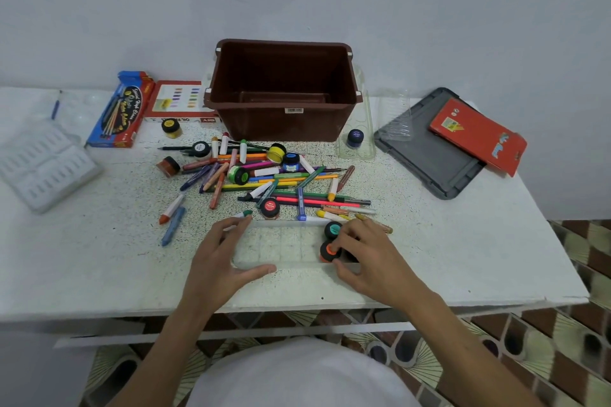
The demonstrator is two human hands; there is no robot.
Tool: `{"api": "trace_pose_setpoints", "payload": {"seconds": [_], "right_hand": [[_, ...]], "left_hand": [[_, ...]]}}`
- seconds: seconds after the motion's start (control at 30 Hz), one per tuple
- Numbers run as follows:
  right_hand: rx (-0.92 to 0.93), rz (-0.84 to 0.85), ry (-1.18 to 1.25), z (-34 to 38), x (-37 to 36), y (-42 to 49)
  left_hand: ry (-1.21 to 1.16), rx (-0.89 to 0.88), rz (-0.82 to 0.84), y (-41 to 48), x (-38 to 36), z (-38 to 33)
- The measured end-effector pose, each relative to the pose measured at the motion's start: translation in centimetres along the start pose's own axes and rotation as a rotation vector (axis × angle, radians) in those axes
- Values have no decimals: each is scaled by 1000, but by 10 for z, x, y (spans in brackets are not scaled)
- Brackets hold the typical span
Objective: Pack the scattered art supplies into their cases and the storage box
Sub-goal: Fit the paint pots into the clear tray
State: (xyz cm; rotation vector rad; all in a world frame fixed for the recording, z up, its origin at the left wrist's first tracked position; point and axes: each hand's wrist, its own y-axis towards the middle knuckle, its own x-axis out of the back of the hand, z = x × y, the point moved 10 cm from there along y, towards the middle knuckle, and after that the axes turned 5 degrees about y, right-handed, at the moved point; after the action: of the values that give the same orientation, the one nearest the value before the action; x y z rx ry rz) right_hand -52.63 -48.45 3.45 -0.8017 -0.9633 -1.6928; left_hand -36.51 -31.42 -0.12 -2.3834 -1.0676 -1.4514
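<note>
Two paint jars are seated at the 3 o'clock end of the clear tray (pixel 284 246), the teal-lidded jar (pixel 333 230) at 12 o'clock of the orange-lidded jar (pixel 328 251), which is pinched by the right hand (pixel 367 258). The tray's 9 o'clock end is clamped between the thumb and fingers of the left hand (pixel 220 261). The brown storage box (pixel 281 122) is set at 12 o'clock.
</note>
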Motion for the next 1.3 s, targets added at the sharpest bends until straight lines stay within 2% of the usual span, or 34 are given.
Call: {"api": "trace_pose_setpoints", "payload": {"seconds": [0.17, 0.47, 0.8, 1.1, 1.3], "right_hand": [[-21, 25, 40, -2, 1, -1], [-174, -133, 195, -31, 27, 29], [-313, -212, 72, -91, 61, 103], [-479, -128, -42, -149, 52, 144], [-413, -76, -110, -151, 45, 157]], "left_hand": [[-5, -2, 0, 0, 0, -1], [-22, 21, 19, 0, -1, 1], [-56, 73, 52, 0, -2, 4], [-58, 93, 89, 0, -5, 7], [-54, 106, 92, 0, -6, 8]]}}
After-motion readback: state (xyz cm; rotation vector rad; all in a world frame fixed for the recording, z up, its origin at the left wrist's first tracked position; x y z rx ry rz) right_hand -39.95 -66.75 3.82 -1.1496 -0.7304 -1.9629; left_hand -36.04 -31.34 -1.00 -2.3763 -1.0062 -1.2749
